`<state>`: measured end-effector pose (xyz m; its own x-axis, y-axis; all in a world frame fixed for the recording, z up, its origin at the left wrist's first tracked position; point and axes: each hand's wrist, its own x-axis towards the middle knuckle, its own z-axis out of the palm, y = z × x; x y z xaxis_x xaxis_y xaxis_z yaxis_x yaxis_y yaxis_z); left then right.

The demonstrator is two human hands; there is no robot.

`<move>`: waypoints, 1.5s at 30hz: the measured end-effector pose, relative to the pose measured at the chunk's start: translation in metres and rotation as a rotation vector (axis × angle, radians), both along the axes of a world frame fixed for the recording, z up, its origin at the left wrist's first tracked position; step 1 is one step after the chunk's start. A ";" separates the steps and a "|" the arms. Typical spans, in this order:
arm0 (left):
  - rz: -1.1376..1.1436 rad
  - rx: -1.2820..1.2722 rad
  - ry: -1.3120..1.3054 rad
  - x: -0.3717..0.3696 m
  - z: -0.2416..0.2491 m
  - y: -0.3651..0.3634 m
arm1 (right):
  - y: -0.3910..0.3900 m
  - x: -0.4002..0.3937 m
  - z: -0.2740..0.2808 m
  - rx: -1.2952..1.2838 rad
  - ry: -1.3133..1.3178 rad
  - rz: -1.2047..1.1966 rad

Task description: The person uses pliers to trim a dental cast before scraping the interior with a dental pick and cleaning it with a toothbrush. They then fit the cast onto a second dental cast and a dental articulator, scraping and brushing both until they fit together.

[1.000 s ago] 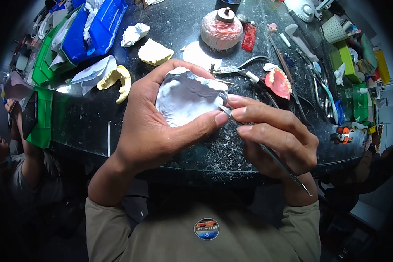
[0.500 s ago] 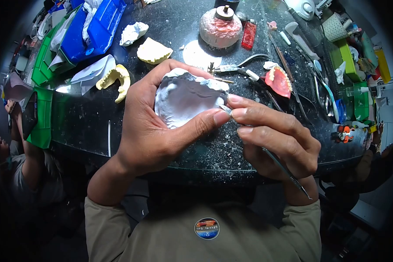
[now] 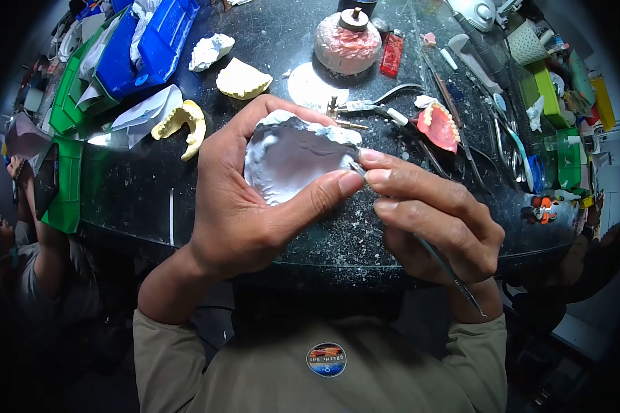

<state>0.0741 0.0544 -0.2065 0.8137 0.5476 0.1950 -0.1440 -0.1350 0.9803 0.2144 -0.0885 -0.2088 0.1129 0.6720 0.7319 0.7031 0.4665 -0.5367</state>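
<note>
My left hand (image 3: 248, 213) is wrapped round a white plaster dental cast (image 3: 293, 162), its thumb lying along the near edge. The cast's smooth, flat face is turned up, and its rim is rough and lumpy. Between the fingers of my right hand (image 3: 434, 210) is a thin metal dental carver (image 3: 442, 260). Its working tip meets the right edge of the cast, close to my left thumb tip. The other, hooked end points down towards my right wrist. White shavings (image 3: 348, 241) are scattered on the dark bench below.
Yellowish casts (image 3: 243, 80) and a white plaster piece (image 3: 211, 52) lie at the back left, near blue (image 3: 165, 45) and green bins (image 3: 65, 186). Behind my hands stand a spirit burner (image 3: 348, 45) and red lighter (image 3: 393, 55). A pink denture (image 3: 439, 128) and several tools lie right.
The carver's tip has shifted slightly at the cast's right edge, and its hooked end has swung a little left and down. Both hands keep their hold.
</note>
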 end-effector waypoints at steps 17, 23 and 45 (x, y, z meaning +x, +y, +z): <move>-0.031 -0.087 0.037 0.001 0.003 -0.001 | 0.000 0.004 0.003 -0.035 -0.026 0.044; -0.018 -0.103 0.060 0.000 0.003 -0.003 | -0.001 0.002 0.003 -0.029 -0.027 0.031; -0.020 -0.157 0.062 0.002 0.003 -0.003 | 0.001 0.005 0.002 -0.007 -0.029 0.015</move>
<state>0.0757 0.0513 -0.2032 0.8328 0.5506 0.0574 -0.0838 0.0229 0.9962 0.2190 -0.0872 -0.2072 0.0811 0.6787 0.7300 0.7114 0.4736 -0.5193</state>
